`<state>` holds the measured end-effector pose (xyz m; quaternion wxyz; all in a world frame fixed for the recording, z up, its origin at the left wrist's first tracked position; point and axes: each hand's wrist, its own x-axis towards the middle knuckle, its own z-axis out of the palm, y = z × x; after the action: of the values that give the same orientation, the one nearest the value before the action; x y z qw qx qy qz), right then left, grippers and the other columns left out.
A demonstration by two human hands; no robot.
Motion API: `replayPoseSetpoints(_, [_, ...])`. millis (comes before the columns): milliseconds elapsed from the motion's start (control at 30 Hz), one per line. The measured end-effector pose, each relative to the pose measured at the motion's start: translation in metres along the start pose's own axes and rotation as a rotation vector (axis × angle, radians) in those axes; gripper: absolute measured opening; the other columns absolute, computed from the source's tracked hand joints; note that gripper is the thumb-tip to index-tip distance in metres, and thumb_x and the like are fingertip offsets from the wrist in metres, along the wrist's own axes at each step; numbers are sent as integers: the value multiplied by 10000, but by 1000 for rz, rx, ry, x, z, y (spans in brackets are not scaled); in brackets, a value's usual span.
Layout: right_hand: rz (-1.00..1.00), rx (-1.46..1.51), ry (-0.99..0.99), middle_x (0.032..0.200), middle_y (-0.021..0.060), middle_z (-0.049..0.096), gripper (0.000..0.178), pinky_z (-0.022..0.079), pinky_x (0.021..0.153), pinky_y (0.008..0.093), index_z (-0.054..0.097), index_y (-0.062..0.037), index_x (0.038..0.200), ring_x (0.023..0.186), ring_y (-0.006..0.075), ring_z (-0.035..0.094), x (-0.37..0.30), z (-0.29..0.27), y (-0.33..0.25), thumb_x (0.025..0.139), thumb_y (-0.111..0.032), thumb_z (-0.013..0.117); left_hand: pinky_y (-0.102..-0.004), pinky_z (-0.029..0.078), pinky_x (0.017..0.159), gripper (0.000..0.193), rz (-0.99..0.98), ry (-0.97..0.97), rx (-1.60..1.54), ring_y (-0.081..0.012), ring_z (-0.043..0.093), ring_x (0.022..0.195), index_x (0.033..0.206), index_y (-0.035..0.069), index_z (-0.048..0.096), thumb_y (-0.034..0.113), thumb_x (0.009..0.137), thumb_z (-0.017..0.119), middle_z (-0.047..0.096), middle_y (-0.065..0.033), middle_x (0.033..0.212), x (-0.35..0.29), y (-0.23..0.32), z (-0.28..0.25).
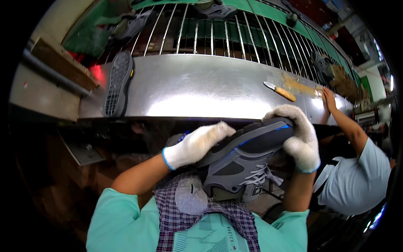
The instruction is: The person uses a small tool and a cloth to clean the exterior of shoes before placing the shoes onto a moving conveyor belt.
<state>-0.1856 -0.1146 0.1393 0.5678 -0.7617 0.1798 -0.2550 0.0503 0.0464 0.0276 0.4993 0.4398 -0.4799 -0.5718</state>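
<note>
A grey and black lace-up shoe (230, 169) with blue accents is held on its side in front of my chest, toe to the right and laces toward me. Its dark sole (247, 136) faces the metal bench. My right hand (303, 136), in a white knitted glove, wraps round the toe, with the thumb on the near side. Also gloved, my left hand (196, 143) has its fingers closed against the sole edge toward the heel; their tips are partly blurred.
On the metal bench (180, 84) lie a loose grey sole (117, 86) at left and a wooden-handled knife (282, 92) at right. Beyond are metal rollers (212, 38) and a green belt carrying shoes (214, 9). A co-worker (357, 180) sits at right, one hand on the bench.
</note>
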Motion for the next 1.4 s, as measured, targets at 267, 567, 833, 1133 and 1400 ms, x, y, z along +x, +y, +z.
replayPoseSetpoints(267, [73, 404, 451, 915, 204, 724, 461, 610, 877, 433, 693, 69, 1023, 888, 322, 740, -13, 51, 113, 1079, -379, 600, -458, 646, 916, 805, 630, 84, 880, -415, 775, 1076, 1472, -87, 540, 352, 877, 859, 737, -291, 1231, -26, -72, -33])
replayPoseSetpoints(567, [-51, 204, 247, 913, 186, 652, 438, 617, 853, 481, 632, 15, 976, 852, 311, 703, 4, 47, 80, 1079, -408, 593, -392, 618, 1033, 743, 64, -41, 501, -317, 769, 1175, 1570, 3, 533, 135, 867, 735, 720, -256, 1372, -51, 20, -15])
replayPoseSetpoints(833, [-24, 278, 262, 916, 227, 689, 477, 624, 853, 489, 652, 77, 976, 847, 346, 730, -3, 52, 68, 1087, -378, 562, -405, 663, 703, 779, 34, -12, 743, -352, 802, 847, 1579, -47, 468, 141, 881, 758, 770, -252, 1124, -68, 45, 17])
replayPoseSetpoints(1133, [42, 306, 230, 966, 186, 637, 401, 593, 953, 537, 610, 3, 1017, 924, 332, 683, -15, 46, 78, 1128, -367, 505, -424, 674, 731, 817, 124, 21, 732, -389, 797, 922, 1592, -70, 398, 158, 918, 800, 739, -277, 1200, -76, 42, 24])
replayPoseSetpoints(1400, [137, 359, 476, 975, 213, 697, 490, 623, 936, 523, 650, 51, 1010, 895, 318, 714, -16, 61, 89, 1169, -364, 444, -466, 656, 890, 695, 73, -104, 783, -416, 746, 1135, 1498, 18, 580, 61, 828, 757, 598, -311, 1479, -72, 38, 15])
